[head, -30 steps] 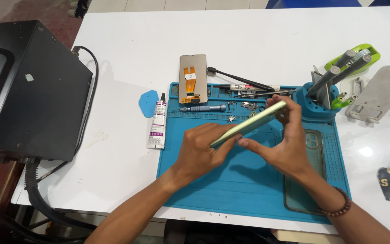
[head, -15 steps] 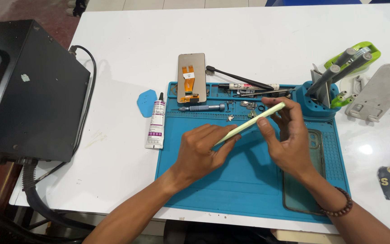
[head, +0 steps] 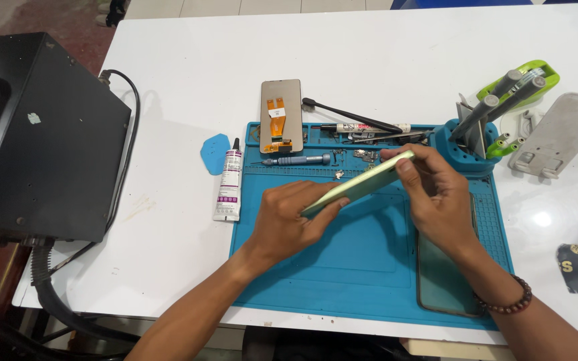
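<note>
While held above the mat: pale green phone body [head: 362, 182], tilted, lower end toward frame centre-left, upper end toward upper right.
Left hand [head: 289, 220]: centre of frame, fingers closed around lower end of phone body, thumb along its edge.
Right hand [head: 439, 200]: right of centre, fingers [head: 409, 167] pinched on upper end of phone body; beaded bracelet [head: 506, 301] on wrist.
Blue work mat [head: 342, 274]: lower centre, flat on white counter [head: 369, 53], under both hands.
Dark screen panel [head: 439, 281]: lying on right part of mat, partly hidden by right forearm.
Upper strip of mat: small screwdriver [head: 299, 160], tweezers [head: 386, 136], a pen-like tool, small loose parts; detail too fine to tell.
Display panel with orange flex cable [head: 280, 115]: face down, at upper edge of mat, partly on counter.
Glue tube [head: 229, 184]: lying just beside left edge of mat.
Blue opening pick [head: 214, 152]: on counter, just left of glue tube tip.
Blue tool holder [head: 466, 150]: upper right corner of mat, grey handles standing in it.
Grey phone stand [head: 560, 134]: right edge of frame, near holder.
Black box unit [head: 41, 134]: left of frame, cable running from it, well apart from mat.
</note>
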